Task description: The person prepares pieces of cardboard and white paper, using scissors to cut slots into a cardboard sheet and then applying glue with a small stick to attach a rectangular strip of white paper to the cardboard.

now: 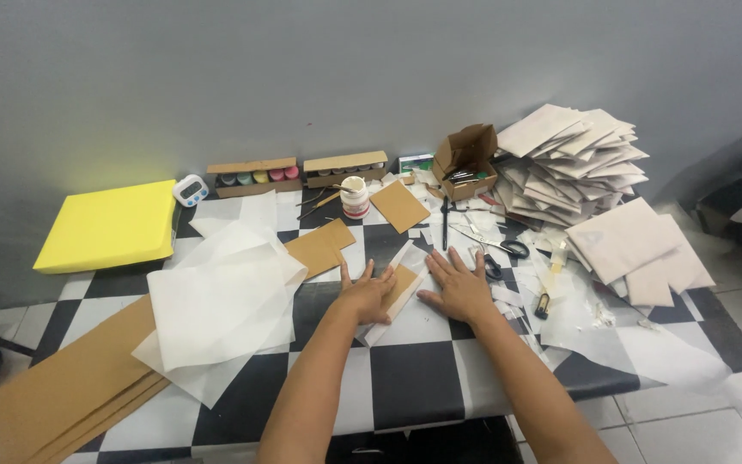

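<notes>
Left hand [368,295] and right hand [459,288]: both flat, fingers spread, pressing white paper [405,296] wrapped round brown card [403,283]; checkered table [405,369]; nothing grasped

Both forearms are bare from the bottom edge of the view up to the wrists; no sleeves, cuffs, gloves or watch show on them. The left hand [368,295] and the right hand [459,288] are bare as well, with no rings or bands visible on the fingers. The fingernails look short and unpainted.
</notes>
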